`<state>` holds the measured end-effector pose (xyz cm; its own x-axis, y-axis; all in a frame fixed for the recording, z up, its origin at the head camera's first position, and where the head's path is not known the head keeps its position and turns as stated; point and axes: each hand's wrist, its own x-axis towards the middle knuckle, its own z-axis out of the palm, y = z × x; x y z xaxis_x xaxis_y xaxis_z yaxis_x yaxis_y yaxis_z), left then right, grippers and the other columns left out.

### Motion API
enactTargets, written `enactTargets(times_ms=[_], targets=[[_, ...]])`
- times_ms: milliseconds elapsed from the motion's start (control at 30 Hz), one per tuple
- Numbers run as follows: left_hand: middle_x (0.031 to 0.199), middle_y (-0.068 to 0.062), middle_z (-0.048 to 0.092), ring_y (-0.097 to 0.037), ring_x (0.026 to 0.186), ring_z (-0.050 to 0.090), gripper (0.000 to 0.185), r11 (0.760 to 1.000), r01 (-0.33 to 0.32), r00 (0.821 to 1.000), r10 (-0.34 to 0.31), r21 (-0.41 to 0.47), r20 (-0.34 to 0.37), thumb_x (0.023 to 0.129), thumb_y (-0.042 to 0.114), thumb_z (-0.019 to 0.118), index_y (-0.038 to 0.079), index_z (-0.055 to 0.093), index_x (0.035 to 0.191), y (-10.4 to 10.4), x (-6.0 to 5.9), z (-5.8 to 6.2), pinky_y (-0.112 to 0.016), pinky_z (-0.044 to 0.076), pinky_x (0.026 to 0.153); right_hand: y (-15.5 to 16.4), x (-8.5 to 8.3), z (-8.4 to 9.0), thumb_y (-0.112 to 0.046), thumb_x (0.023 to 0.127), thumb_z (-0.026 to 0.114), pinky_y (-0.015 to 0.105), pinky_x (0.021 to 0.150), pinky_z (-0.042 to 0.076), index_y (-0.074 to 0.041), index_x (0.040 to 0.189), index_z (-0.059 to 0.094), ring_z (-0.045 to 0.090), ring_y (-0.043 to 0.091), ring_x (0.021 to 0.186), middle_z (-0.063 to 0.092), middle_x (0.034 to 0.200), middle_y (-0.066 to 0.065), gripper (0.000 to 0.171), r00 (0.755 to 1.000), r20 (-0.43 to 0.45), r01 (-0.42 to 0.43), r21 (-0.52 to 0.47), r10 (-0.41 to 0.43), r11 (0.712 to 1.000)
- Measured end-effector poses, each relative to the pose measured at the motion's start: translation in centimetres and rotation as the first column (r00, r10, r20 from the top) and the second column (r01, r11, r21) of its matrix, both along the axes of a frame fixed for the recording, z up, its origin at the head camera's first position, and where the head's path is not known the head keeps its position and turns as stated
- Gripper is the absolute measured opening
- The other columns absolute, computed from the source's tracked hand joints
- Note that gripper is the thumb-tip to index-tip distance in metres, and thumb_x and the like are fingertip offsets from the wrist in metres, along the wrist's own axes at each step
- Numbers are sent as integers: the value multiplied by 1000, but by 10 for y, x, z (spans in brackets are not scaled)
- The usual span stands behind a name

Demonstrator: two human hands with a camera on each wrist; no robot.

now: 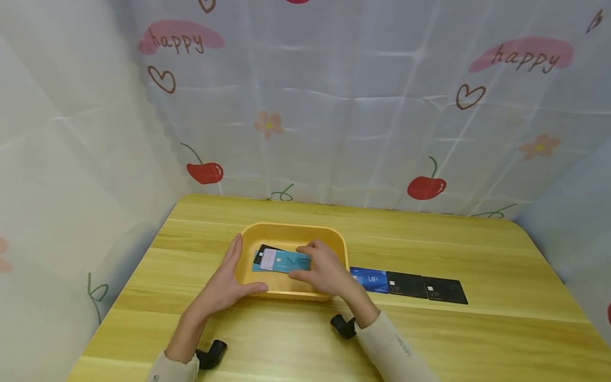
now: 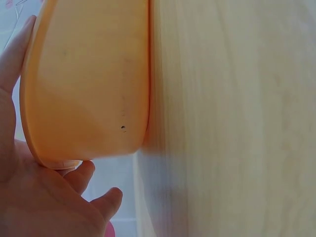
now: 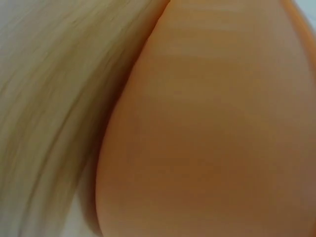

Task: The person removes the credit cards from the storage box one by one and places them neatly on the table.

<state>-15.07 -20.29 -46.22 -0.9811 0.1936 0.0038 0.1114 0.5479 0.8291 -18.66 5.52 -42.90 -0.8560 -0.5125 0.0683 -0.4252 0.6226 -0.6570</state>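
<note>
— Cards are going into the tray, by the look of it. Right hand is over its near right side, fingers and thumb curled on a teal card that lies on top of a small pile inside.

— Letting go or picking up?

— Can't tell from here. The card sits flat on the others, a black one and a pale one peeking out on the left, so I'd judge it's being set down.

— And the left hand?

— Flat against the tray's left wall, fingers straight, thumb along the near rim. Steadying it, not gripping. The left wrist view shows the same: palm on the orange outside wall.

— What's next, you reckon?

— Three cards lie in a row on the table, just right of the tray: a blue one, then two black. The blue is nearest, so a short reach right and a pinch at a flat edge.

— Anything in the way?

— Not much. Thin cards lying flat on wood are fiddly to lift, and they touch edge to edge, so one may drag its neighbour.
</note>
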Motion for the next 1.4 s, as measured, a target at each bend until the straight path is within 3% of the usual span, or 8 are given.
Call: enactTargets(times_ms=[300,733,967,1400], targets=[[165,-8,-6,-35,149,0,124,1000,11,1000,-11,-6,3,78,43,83,10,-4,159,1,-2,-1,-62,12,113,-11,-8,-10,-35,84,79,39,80,42,2,132,61,48,27,99,54,115,17,63,996,63,59,-20,-58,998],[165,-8,-6,-34,149,0,124,1000,15,1000,-15,-14,-8,78,43,83,9,-4,159,1,-1,0,-61,12,114,-24,-17,-14,-32,80,83,35,76,38,1,129,64,43,23,93,55,108,11,62,994,6,112,45,-112,993],[165,-7,-8,-34,149,-1,123,1000,13,1000,-13,-14,-6,79,42,83,11,-6,158,-1,-1,-1,-62,11,113,-31,-23,-16,-35,78,85,35,83,38,2,128,64,44,23,97,59,112,13,65,994,8,104,123,-105,987],[165,-8,-7,-34,149,-1,124,1000,8,1000,-8,-13,5,78,42,83,10,-5,158,0,-1,1,-61,11,114,-35,-21,-20,-37,74,87,37,83,39,0,124,67,42,26,95,55,106,11,66,993,-13,119,238,-120,964]])
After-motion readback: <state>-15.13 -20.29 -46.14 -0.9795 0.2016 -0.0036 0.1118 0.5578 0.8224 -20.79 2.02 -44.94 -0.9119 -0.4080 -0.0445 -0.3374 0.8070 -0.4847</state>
